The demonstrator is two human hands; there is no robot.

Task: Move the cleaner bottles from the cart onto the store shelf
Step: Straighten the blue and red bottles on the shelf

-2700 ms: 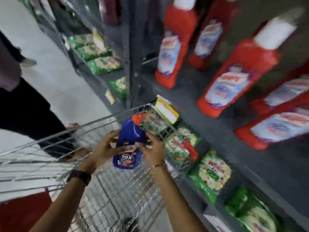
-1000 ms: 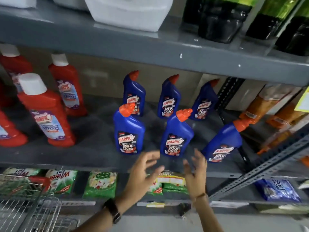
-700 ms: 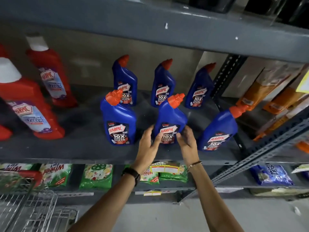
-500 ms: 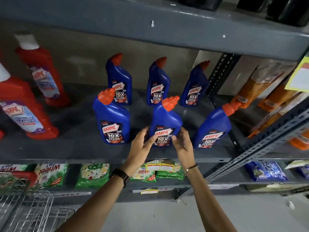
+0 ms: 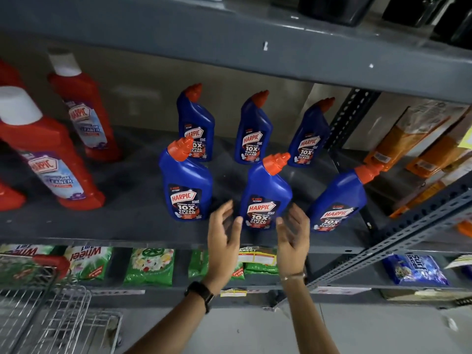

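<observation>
Several blue cleaner bottles with orange caps stand in two rows on the grey shelf. The front middle blue bottle stands upright near the shelf's front edge. My left hand is just left of its base and my right hand just right of it. Both hands have their fingers spread and hold nothing, a small gap from the bottle. Other front bottles stand at the left and at the right, the right one leaning.
Red cleaner bottles with white caps stand at the shelf's left. The wire cart sits at the lower left. Green detergent packets fill the shelf below. A slanted metal brace crosses at the right. Orange packets lie beyond.
Both hands held the front middle blue bottle half a second ago. They have let go and drawn back slightly with fingers spread. The bottle stays upright on the shelf.
</observation>
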